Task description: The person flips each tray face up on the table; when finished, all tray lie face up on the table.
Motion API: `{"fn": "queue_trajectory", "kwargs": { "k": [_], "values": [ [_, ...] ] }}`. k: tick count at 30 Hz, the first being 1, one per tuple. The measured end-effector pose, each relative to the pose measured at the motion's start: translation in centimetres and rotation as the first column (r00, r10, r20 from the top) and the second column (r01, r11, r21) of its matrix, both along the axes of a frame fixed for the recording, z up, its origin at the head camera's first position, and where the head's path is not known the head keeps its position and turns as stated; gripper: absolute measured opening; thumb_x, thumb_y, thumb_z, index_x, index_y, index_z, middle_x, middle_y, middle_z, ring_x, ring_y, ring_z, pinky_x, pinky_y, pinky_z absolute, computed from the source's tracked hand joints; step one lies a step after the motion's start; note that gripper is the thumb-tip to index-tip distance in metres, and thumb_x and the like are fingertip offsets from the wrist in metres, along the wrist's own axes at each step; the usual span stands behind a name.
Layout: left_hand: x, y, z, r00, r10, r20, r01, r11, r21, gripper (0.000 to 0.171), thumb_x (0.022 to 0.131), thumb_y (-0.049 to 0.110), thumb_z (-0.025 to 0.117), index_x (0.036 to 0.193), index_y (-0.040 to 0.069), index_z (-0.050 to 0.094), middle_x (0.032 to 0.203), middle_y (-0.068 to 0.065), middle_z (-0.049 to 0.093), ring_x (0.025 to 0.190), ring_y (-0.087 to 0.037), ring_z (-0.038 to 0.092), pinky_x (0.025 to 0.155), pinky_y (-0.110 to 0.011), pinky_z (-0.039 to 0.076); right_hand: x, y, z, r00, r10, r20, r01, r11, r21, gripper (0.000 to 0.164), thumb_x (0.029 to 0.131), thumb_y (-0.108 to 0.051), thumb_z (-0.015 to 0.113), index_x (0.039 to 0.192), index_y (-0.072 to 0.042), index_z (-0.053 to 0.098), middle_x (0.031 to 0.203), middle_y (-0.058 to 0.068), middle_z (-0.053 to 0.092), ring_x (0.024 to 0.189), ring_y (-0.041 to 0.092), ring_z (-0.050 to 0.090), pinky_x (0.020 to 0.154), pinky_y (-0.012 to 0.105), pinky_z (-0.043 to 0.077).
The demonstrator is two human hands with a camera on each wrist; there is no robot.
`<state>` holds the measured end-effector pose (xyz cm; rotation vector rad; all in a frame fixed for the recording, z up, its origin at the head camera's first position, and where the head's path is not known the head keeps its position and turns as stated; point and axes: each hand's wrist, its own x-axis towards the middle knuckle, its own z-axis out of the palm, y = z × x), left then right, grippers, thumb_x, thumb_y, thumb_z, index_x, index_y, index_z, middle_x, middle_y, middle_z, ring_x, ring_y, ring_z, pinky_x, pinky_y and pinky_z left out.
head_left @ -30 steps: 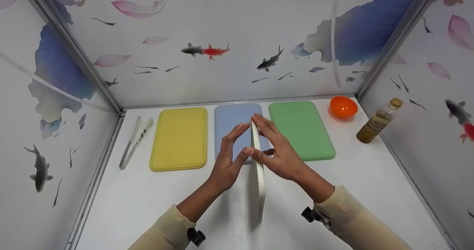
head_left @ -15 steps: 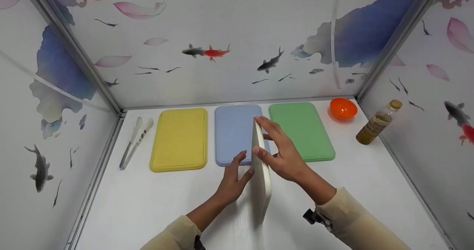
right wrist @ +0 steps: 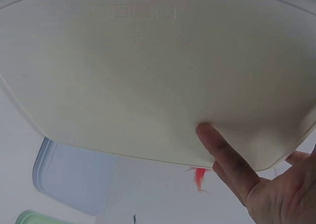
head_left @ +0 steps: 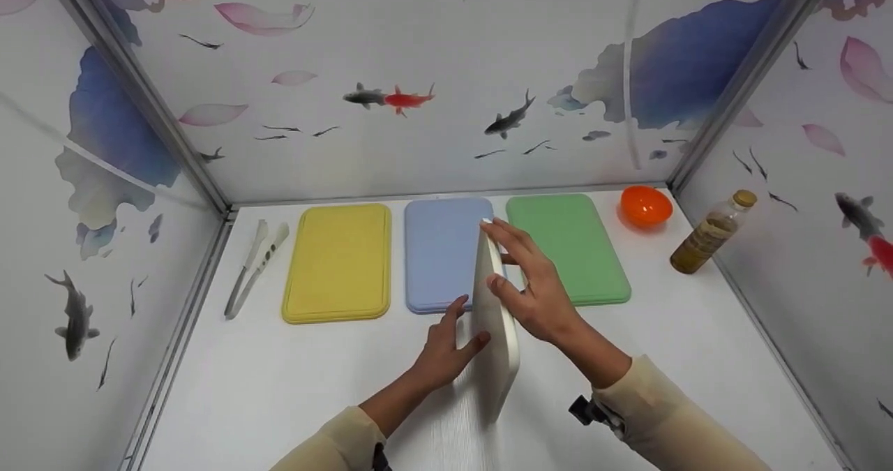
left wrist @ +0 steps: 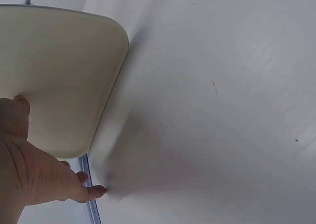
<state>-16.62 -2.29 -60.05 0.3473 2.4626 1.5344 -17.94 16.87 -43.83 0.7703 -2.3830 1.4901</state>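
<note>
the white table (head_left: 230, 387) spreads across the lower view, and above its middle the white board (head_left: 497, 366) stands on edge, near the front of the blue board (head_left: 446, 248); whether its lower edge touches the table i cannot tell. the blue board lies flat between the yellow board (head_left: 338, 265) and the green board (head_left: 568, 237). the step in hand looks like steadying the white board upright: the right hand (head_left: 541, 296) grips it near its far top corner, thumb on one face and fingers on the other, while the left hand (head_left: 443, 352) is open, its thumb against the board and its fingers stretched out below. the next move seems to call for a firm right grip while the left one finds a hold. to the right stands the bottle (head_left: 704, 237), near the orange bowl (head_left: 646, 206); the tongs (head_left: 265, 255) lie at the far left. the bottle's label (head_left: 713, 229) is too small to read, and the raised marks (right wrist: 134, 12) on the white board's face, a row of little boxes, are too faint to make out.
</note>
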Motion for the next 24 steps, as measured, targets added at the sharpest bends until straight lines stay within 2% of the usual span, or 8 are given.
{"fn": "queue_trajectory", "kwargs": {
  "k": [4,6,9,13,17,20,24],
  "values": [
    [0.0,0.2,0.0,1.0,-0.014,-0.004,0.014,1.0,0.015,0.088,0.106,0.065,0.062,0.174,0.021,0.028,0.173,-0.02,0.044,0.152,-0.047,0.045,0.118,-0.072,0.041,0.0,0.1,0.1,0.999,-0.037,-0.002,0.037,0.999,-0.027,0.068,0.094,-0.02,0.064,0.162,-0.017,0.058,0.172,0.017,0.047,0.122,0.05,0.074,0.076,0.061,0.067],
    [0.0,0.3,-0.1,1.0,-0.023,-0.009,0.023,0.999,0.023,0.085,0.108,0.063,0.061,0.174,0.02,0.028,0.174,-0.02,0.042,0.154,-0.048,0.043,0.119,-0.073,0.04,0.0,0.2,0.2,0.998,-0.056,-0.004,0.055,0.998,-0.041,0.068,0.092,-0.018,0.063,0.16,-0.015,0.06,0.172,0.016,0.048,0.119,0.048,0.076,0.082,0.062,0.066],
    [-0.1,0.3,-0.3,1.0,-0.029,-0.009,0.029,0.999,0.029,0.084,0.109,0.061,0.061,0.173,0.018,0.027,0.174,-0.022,0.04,0.156,-0.05,0.041,0.121,-0.074,0.038,0.0,0.4,0.3,0.997,-0.075,-0.002,0.075,0.995,-0.064,0.067,0.091,-0.013,0.062,0.157,-0.013,0.062,0.173,0.015,0.046,0.117,0.044,0.077,0.082,0.059,0.067],
    [-0.1,0.2,-0.3,1.0,-0.02,0.013,0.019,0.998,0.053,0.091,0.107,0.065,0.06,0.174,0.015,0.025,0.168,-0.028,0.042,0.153,-0.049,0.043,0.121,-0.073,0.039,0.2,0.9,0.5,0.995,-0.103,0.005,0.103,0.989,-0.103,0.066,0.091,-0.01,0.06,0.157,-0.012,0.062,0.174,0.015,0.045,0.113,0.039,0.078,0.079,0.048,0.068],
    [-0.2,-0.1,0.0,0.998,-0.006,0.064,-0.001,0.994,0.11,0.103,0.102,0.075,0.06,0.175,0.014,0.021,0.165,-0.031,0.041,0.152,-0.049,0.045,0.12,-0.071,0.044,0.1,1.5,0.6,0.993,-0.118,0.02,0.119,0.975,-0.188,0.066,0.092,-0.006,0.058,0.157,-0.01,0.062,0.173,0.015,0.046,0.112,0.039,0.077,0.087,0.035,0.066],
    [-0.2,-0.6,0.2,0.994,-0.002,0.106,-0.015,0.988,0.155,0.109,0.1,0.079,0.061,0.176,0.015,0.017,0.167,-0.033,0.038,0.151,-0.053,0.05,0.115,-0.069,0.05,0.1,1.9,0.4,0.993,-0.119,0.026,0.122,0.964,-0.237,0.066,0.091,-0.001,0.054,0.157,-0.007,0.062,0.173,0.016,0.046,0.121,0.036,0.073,0.095,0.03,0.063],
    [-0.3,-1.2,0.3,0.992,-0.005,0.126,-0.019,0.981,0.193,0.109,0.1,0.075,0.065,0.176,0.015,0.014,0.164,-0.034,0.041,0.141,-0.054,0.061,0.105,-0.063,0.059,0.0,2.2,0.0,0.992,-0.124,0.022,0.126,0.96,-0.248,0.067,0.092,0.003,0.05,0.157,-0.006,0.061,0.173,0.014,0.048,0.143,0.025,0.061,0.103,0.026,0.057]
  ]
}}
